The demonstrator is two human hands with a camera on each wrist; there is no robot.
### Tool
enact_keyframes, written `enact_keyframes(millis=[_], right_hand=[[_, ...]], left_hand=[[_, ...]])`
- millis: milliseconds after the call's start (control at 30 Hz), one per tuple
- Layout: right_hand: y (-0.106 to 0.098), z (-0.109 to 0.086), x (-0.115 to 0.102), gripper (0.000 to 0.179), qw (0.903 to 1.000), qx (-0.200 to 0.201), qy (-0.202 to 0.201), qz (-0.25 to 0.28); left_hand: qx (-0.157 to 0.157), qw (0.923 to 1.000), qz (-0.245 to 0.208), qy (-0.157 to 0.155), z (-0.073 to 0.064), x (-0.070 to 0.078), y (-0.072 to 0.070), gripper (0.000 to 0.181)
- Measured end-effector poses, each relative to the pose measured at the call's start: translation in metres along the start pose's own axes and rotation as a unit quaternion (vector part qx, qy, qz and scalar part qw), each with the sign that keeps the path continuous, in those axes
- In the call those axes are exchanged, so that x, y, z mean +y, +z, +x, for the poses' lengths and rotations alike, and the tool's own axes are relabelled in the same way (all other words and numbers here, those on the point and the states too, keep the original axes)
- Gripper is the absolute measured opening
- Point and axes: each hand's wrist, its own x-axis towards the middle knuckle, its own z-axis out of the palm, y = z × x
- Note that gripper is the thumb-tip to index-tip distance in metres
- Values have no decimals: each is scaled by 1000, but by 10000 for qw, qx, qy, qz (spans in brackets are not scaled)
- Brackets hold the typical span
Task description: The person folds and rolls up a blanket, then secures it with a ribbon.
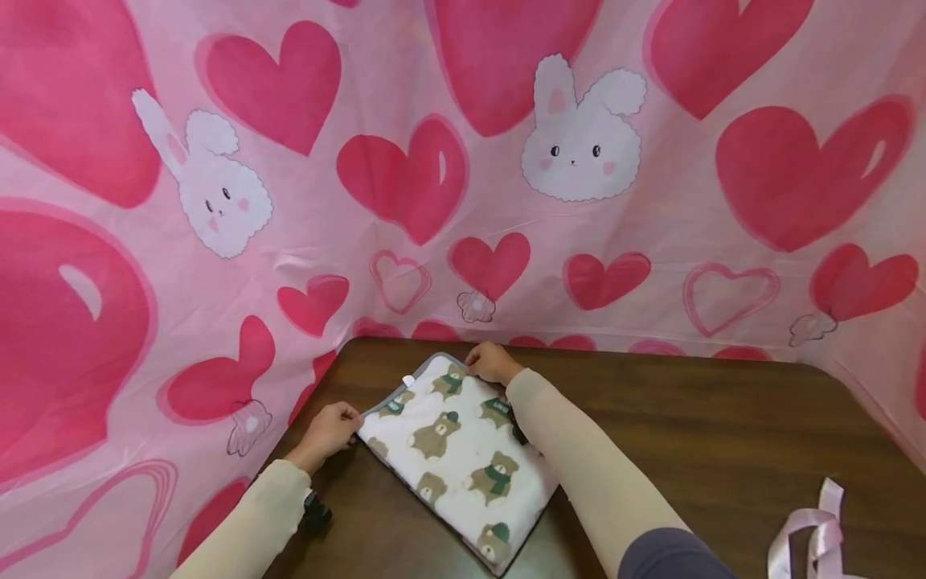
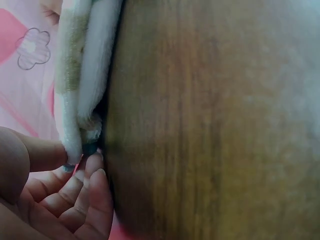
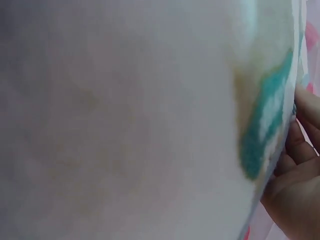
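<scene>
A folded plush towel point(image 1: 463, 458), white with brown bears in green scarves and hats, lies at an angle on the wooden table. Grey binding runs along its far left edge, where a small white tag sticks out. At its left corner, my left hand point(image 1: 329, 434) pinches the edge. Layered folds of the towel point(image 2: 92, 65) stand between thumb and fingers in the left wrist view. My right hand point(image 1: 493, 363) pinches the bound edge near the far corner. In the right wrist view, the towel point(image 3: 165, 125) fills most of the picture, with my right hand point(image 3: 295, 175) at its edge.
A loose pink ribbon point(image 1: 821, 531) lies on the brown table point(image 1: 694, 426) at the near right. Pink cloth point(image 1: 506, 297) printed with hearts and rabbits hangs behind the table and along both sides. A dark wrist device point(image 1: 316, 513) sits under the left sleeve.
</scene>
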Motion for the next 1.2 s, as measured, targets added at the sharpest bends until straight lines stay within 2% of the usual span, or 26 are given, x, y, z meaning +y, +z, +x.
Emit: enact_keyframes(millis=[67,200,367,500,633,800,933,1100,1200], right_hand=[[0,-3,1,8,10000,2,13,-41],[-8,-9,0,10,9996,-262,-53,-111],[-29,-21,0,15,9975,-595,-300,-221],[-42,-34,4,18,9962,-711,-393,-323],[-54,-51,6,19,9949,-745,-553,-400],[-70,-82,8,17,9916,-802,-803,-627],[-81,-111,12,12,9865,-673,-1107,-998],[-91,-146,23,12,9719,-527,-1752,-1481],[-94,-163,29,17,9619,-548,-2016,-1761]], left_hand=[[39,9999,131,76,-1,1,1,12],[89,9986,500,152,-3,4,0,15],[352,9929,1065,403,-9,12,-9,32],[691,9831,1542,699,-20,21,-11,40],[842,9693,1966,1214,-36,33,0,35],[558,9542,2141,2015,-64,58,25,23],[8,9420,2124,2598,-85,76,48,19],[-726,9267,1973,3116,-107,91,72,17],[-921,9152,1959,3398,-119,98,84,14]])
